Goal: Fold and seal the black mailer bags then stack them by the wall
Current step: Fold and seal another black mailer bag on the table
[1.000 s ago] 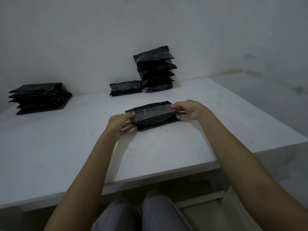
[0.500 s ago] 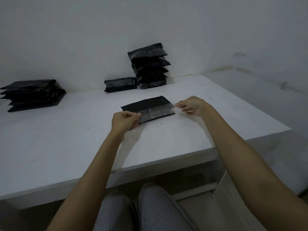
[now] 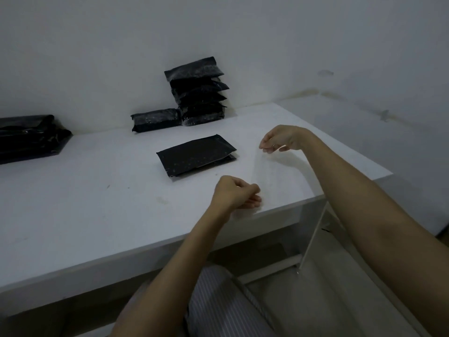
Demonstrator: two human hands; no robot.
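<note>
flat bag pile [image 3: 29,139] cut by left edge; strip between hands faint

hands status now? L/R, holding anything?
Left hand: fingers curled, touching no bag; a held strip cannot be told.
Right hand: fingertips pinched together, possibly on a faint clear strip; cannot tell.

Black mailer bag [image 3: 196,154] flat mid-table, sealed stack [image 3: 199,92] at wall

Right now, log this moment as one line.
mailer bag: flat on table | hands: left, right off bag | wall stack: standing
</note>
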